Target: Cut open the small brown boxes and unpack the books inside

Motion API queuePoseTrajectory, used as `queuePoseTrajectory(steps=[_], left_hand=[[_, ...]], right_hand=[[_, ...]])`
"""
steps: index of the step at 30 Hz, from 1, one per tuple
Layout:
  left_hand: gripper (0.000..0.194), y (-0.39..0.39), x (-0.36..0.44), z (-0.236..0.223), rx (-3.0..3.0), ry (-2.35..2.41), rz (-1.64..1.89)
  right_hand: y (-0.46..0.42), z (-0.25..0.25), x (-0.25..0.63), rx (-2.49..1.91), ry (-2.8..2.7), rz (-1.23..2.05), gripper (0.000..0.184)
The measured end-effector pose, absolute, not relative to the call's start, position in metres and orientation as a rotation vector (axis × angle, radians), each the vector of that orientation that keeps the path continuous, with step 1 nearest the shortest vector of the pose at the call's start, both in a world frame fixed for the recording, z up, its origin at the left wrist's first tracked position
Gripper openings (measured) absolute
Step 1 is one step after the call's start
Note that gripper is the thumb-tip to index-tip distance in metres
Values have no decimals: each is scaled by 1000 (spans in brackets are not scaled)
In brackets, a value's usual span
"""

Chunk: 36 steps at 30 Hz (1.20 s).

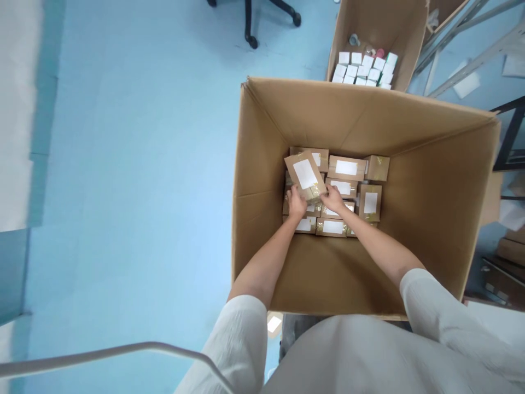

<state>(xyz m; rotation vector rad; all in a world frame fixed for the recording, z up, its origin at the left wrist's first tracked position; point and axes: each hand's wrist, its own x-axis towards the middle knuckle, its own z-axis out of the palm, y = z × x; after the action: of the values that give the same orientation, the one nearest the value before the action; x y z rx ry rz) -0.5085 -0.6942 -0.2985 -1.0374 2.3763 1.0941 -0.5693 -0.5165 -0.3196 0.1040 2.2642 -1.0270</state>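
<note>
Both my arms reach down into a large open cardboard carton [328, 284]. Between my hands is a small brown cardboard box [295, 162] with a white label and clear tape, tilted above the others. My left hand [296, 202] grips its near left corner. At its near right corner, my right hand [333, 198] has its fingers closed on the edge. Underneath and around it, several similar labelled boxes [345, 167] lie in rows on the carton's floor. One box [370, 202] at the right is turned lengthwise. The held box hides part of those below.
Behind the carton stands another open carton [377, 24] with several small white boxes [362, 71]. A wheeled chair base [250, 22] is on the blue floor [135, 164]. Metal frame legs [455, 27] stand at upper right. A white cable [151, 346] crosses the lower left.
</note>
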Motion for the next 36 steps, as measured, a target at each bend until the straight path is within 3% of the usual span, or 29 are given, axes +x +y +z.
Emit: queuePoseTrajectory(steps=[7,15,26,36], left_hand=[[54,-681,-507,-248,-897,2446,1130],[43,-664,-512,-170,-491,2577,1203],[33,-610,-498,-59,238,2702,1509],[39,-476,-497,35,842,2576,1665]], right_hand=[[-495,-248,-566,69,2373,-882,53],[-467,-165,-529,215,2636,-963,35],[-409,-41,-446,531,2905,-1173,42],[-294,46,-373,816,3249,-1155,50]])
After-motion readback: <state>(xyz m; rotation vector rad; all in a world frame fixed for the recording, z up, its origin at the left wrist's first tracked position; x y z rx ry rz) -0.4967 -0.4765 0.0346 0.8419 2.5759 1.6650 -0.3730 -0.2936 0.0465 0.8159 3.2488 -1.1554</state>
